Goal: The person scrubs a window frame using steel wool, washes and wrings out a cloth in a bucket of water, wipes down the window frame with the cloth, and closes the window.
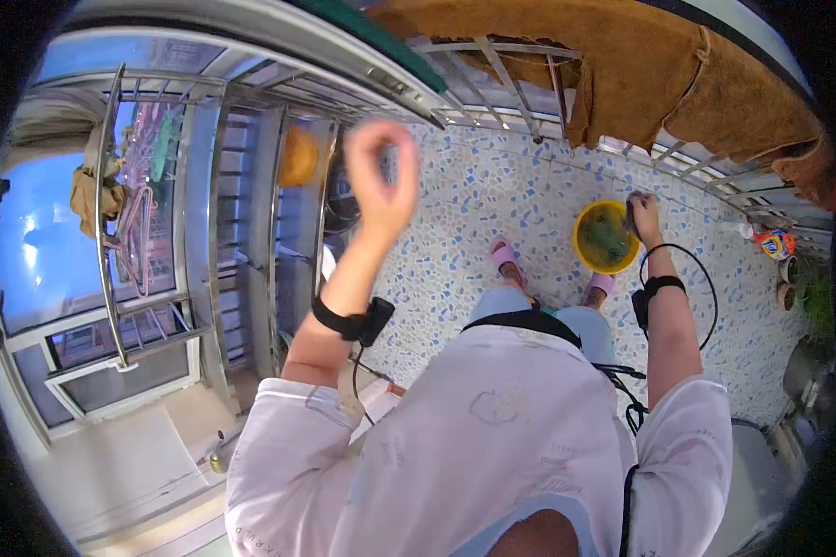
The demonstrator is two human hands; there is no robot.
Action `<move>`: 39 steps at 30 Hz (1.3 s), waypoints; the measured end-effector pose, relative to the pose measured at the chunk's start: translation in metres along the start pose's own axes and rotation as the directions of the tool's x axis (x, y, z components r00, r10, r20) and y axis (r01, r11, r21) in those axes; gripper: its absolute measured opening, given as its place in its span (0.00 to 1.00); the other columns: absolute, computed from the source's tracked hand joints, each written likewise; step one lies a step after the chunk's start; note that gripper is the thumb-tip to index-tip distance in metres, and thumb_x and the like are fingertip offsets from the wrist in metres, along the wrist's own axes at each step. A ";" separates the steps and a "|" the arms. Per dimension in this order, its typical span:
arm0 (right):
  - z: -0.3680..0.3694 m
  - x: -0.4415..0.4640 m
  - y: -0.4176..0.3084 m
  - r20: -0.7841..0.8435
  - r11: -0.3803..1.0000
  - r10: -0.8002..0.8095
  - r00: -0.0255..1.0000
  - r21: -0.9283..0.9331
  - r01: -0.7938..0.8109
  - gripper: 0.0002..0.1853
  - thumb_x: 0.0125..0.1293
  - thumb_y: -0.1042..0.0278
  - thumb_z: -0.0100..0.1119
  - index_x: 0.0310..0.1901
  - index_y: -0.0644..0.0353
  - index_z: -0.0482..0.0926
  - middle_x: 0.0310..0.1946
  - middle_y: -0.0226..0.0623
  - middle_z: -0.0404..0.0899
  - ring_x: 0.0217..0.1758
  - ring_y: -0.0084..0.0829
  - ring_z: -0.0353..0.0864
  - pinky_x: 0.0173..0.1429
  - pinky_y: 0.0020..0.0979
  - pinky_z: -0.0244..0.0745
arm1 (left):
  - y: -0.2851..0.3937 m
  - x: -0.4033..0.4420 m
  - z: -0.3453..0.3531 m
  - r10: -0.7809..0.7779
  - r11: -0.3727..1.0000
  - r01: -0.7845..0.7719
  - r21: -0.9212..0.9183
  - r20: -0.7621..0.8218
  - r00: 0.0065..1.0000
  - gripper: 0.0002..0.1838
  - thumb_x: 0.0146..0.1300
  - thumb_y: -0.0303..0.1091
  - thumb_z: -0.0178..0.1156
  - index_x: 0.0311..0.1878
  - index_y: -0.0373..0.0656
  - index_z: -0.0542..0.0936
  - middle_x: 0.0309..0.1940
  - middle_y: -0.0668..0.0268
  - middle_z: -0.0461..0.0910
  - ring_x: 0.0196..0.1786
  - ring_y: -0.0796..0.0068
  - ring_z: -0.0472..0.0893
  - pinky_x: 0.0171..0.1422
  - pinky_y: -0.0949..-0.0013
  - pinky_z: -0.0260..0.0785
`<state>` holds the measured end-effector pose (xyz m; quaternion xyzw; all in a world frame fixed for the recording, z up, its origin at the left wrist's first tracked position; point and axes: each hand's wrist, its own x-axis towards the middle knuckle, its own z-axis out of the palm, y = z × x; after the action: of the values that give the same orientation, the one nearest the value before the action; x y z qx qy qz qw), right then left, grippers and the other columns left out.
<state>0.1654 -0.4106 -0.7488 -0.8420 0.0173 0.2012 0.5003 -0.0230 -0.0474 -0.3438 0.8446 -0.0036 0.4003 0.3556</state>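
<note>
My left hand (381, 176) is raised on the left, beside the metal window frame. Its thumb and fingers curl into a ring, with floor showing through and no object visible in it; the fingertips are blurred. On the right, my right hand (646, 215) is closed at the rim of a yellow basin (581, 256). A small dark thing (631, 219), possibly cloth, shows at its fingers. Inside the basin lies a dark greenish mass (607, 234), too unclear to name. Both forearms wear black straps.
My feet in pink slippers (502, 252) stand near the basin on the speckled tile floor (464, 186). Brown cloth (659, 74) covers the railing ahead. Hangers (137, 237) hang from a metal rack at left. A bright detergent packet (776, 244) and plants (816, 297) are at right.
</note>
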 end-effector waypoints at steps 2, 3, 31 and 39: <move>0.008 0.020 -0.011 0.107 0.962 -0.194 0.975 -0.176 0.210 0.26 0.62 0.54 0.58 0.52 0.68 0.71 0.46 0.60 0.76 0.52 0.53 0.75 0.56 0.41 0.69 | 0.004 0.029 -0.016 0.137 0.990 -0.130 0.053 -0.156 0.978 0.28 0.58 0.25 0.62 0.59 0.39 0.59 0.53 0.58 0.62 0.49 0.69 0.70 0.56 0.67 0.65; 0.006 0.016 -0.033 0.169 0.946 -0.239 0.956 -0.179 0.269 0.24 0.62 0.57 0.58 0.53 0.69 0.71 0.48 0.60 0.75 0.53 0.53 0.75 0.57 0.41 0.68 | 0.007 0.045 -0.022 0.184 0.981 -0.164 0.106 -0.227 0.956 0.34 0.57 0.29 0.64 0.62 0.39 0.55 0.56 0.58 0.58 0.54 0.67 0.66 0.59 0.64 0.62; 0.114 -0.133 -0.423 -0.165 0.712 -0.690 0.704 0.021 0.702 0.15 0.47 0.61 0.72 0.38 0.51 0.82 0.36 0.42 0.82 0.38 0.47 0.81 0.42 0.41 0.76 | -0.010 0.132 0.014 0.261 0.960 -0.280 0.011 -0.402 0.878 0.34 0.71 0.31 0.50 0.74 0.35 0.47 0.67 0.54 0.58 0.63 0.68 0.63 0.68 0.70 0.54; 0.079 -0.161 -0.449 -0.116 0.732 -0.654 0.747 0.153 0.664 0.10 0.52 0.74 0.68 0.29 0.66 0.74 0.21 0.47 0.76 0.26 0.43 0.79 0.31 0.38 0.71 | -0.011 0.146 0.024 0.362 0.926 -0.377 0.033 -0.369 0.856 0.33 0.71 0.30 0.49 0.74 0.35 0.46 0.67 0.53 0.57 0.64 0.66 0.62 0.68 0.68 0.53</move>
<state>0.0958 -0.1473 -0.3493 -0.7484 -0.2502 -0.0144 0.6141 0.0951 -0.0133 -0.2616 0.7305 -0.1067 0.6121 0.2834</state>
